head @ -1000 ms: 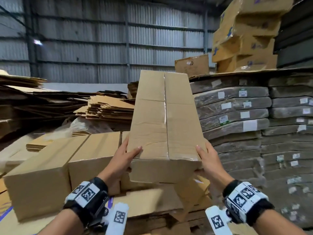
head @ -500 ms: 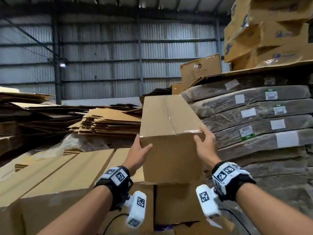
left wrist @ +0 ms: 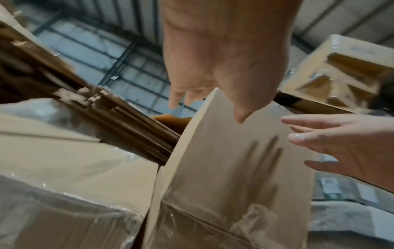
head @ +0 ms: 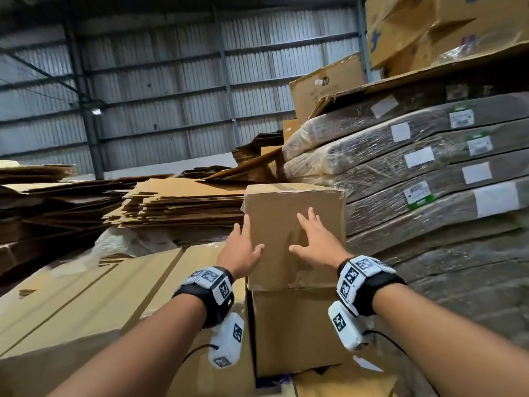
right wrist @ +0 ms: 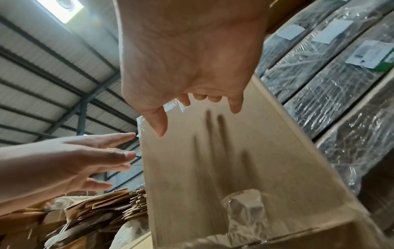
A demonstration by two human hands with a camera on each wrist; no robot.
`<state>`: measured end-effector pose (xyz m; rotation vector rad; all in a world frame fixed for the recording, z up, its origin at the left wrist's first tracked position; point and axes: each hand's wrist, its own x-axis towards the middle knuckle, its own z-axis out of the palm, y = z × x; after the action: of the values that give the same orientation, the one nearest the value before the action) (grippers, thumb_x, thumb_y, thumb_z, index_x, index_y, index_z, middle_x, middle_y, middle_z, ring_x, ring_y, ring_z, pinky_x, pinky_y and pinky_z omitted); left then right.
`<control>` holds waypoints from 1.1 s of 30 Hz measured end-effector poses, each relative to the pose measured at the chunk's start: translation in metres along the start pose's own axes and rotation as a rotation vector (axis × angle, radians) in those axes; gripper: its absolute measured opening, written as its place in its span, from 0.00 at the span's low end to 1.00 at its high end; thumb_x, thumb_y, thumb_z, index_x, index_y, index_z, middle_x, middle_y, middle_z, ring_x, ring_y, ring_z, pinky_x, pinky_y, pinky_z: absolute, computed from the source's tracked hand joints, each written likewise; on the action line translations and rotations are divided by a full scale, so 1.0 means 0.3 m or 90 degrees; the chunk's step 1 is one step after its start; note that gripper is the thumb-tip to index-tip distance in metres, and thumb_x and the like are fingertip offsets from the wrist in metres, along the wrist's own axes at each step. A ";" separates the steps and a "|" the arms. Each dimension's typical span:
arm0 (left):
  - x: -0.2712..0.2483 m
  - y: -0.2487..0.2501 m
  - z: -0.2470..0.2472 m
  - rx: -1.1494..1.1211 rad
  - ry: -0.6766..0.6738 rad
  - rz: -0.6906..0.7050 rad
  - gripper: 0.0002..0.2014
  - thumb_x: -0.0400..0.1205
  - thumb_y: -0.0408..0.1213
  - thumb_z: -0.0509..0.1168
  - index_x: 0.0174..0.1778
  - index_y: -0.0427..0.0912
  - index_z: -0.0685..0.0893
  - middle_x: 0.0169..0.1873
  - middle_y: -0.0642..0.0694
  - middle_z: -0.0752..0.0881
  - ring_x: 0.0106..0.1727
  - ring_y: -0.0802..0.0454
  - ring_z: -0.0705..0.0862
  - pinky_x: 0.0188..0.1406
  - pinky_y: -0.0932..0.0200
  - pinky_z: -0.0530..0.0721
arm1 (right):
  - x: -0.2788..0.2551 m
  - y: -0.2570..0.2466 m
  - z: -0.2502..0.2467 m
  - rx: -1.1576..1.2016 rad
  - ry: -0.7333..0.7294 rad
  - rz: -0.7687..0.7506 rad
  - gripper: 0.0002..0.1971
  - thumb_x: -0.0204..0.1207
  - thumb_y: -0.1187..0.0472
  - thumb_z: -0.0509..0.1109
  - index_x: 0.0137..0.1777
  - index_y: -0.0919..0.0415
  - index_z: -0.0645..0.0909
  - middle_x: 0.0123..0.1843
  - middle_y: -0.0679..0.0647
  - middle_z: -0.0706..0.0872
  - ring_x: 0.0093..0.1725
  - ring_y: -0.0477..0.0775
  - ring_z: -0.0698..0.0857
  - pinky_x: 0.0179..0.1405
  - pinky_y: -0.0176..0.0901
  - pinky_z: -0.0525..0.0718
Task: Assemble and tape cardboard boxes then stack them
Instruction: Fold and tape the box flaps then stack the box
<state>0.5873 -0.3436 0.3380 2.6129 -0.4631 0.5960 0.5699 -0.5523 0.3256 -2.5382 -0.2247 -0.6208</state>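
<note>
To the right of the work place stands a high stack of plastic-wrapped flat bundles with white labels, just beside the boxes. To the left lies a pile of flat brown cardboard sheets, and long brown cardboard boxes lie side by side in front of it.

The taped brown cardboard box now sits on top of another brown cardboard box, its end face toward the person. Half a second ago both hands carried it in the air, one hand on each side; now it rests on the stack.

The left hand is at the left edge of the box face, fingers straight and spread, holding nothing. The right hand is in front of the face, fingers also straight and spread; whether it touches the cardboard I cannot tell.
</note>
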 end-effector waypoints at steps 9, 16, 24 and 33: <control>-0.447 0.112 -0.162 -0.100 0.103 0.121 0.35 0.88 0.49 0.64 0.90 0.52 0.56 0.90 0.50 0.50 0.89 0.56 0.51 0.79 0.63 0.50 | -0.530 -0.150 -0.151 0.080 0.135 -0.056 0.43 0.82 0.48 0.71 0.90 0.47 0.48 0.92 0.52 0.46 0.90 0.52 0.52 0.86 0.54 0.60; -1.084 0.163 -0.215 -0.257 0.091 0.175 0.25 0.87 0.48 0.64 0.82 0.52 0.73 0.88 0.51 0.57 0.85 0.65 0.53 0.81 0.65 0.53 | -1.165 -0.393 -0.207 0.143 0.195 0.014 0.40 0.83 0.49 0.71 0.89 0.48 0.55 0.91 0.50 0.55 0.88 0.49 0.59 0.85 0.58 0.65; -1.846 0.172 -0.115 -0.535 -0.003 0.072 0.13 0.86 0.48 0.65 0.66 0.60 0.83 0.76 0.68 0.71 0.83 0.62 0.66 0.76 0.48 0.76 | -1.925 -0.560 -0.110 0.176 0.174 0.179 0.36 0.82 0.48 0.70 0.87 0.47 0.61 0.85 0.49 0.70 0.83 0.47 0.68 0.79 0.60 0.74; -2.398 0.258 0.259 -0.608 -0.240 -0.172 0.09 0.87 0.40 0.67 0.58 0.61 0.81 0.72 0.46 0.78 0.72 0.50 0.80 0.55 0.73 0.76 | -2.578 -0.389 0.012 0.195 0.134 0.513 0.35 0.83 0.54 0.73 0.86 0.46 0.62 0.83 0.50 0.72 0.79 0.51 0.73 0.77 0.61 0.77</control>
<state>-0.0314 -0.2854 -0.0405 1.7909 -0.3650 -0.2019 -0.1423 -0.4798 0.0106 -2.0010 0.6925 -0.4646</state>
